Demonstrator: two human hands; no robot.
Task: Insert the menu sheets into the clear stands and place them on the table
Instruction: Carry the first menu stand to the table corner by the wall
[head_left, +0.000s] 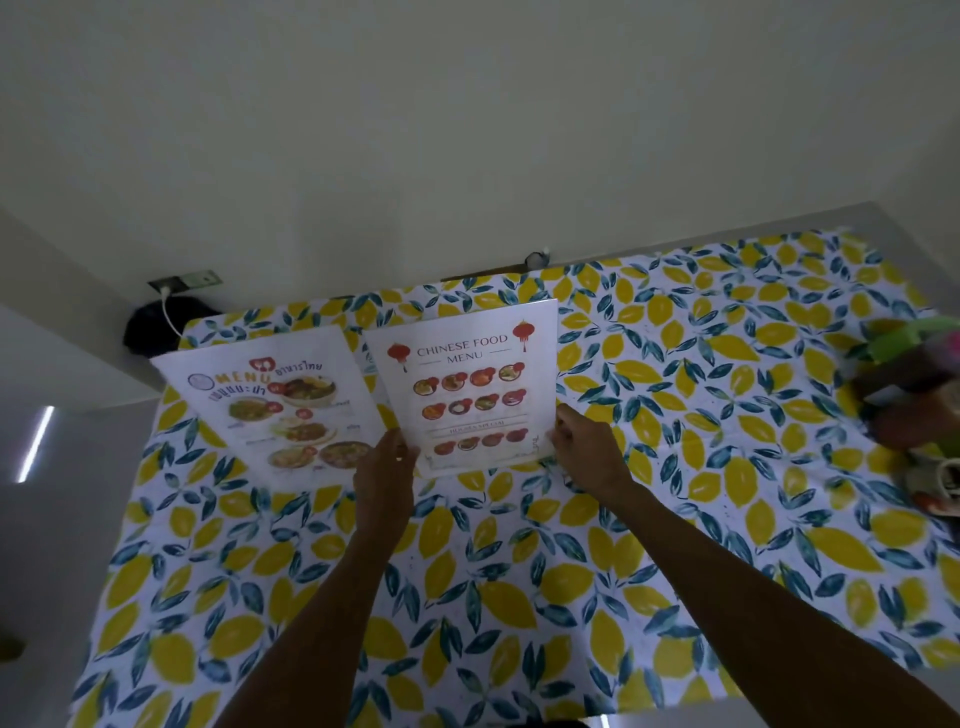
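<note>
A Chinese food menu sheet in a clear stand (467, 384) stands tilted near the middle of the table. My left hand (384, 467) grips its lower left corner and my right hand (582, 447) grips its lower right edge. To its left a Thai menu sheet (270, 405) with food photos leans back beside it; I cannot tell whether it sits in a stand. The two menus overlap slightly at their inner edges.
The table carries a lemon-and-leaf patterned cloth (675, 415) and stands against a white wall. A blurred cluster of colourful items (914, 405) sits at the right edge. A dark bag (156, 327) and a wall socket with a white cable (184, 283) lie behind the left corner.
</note>
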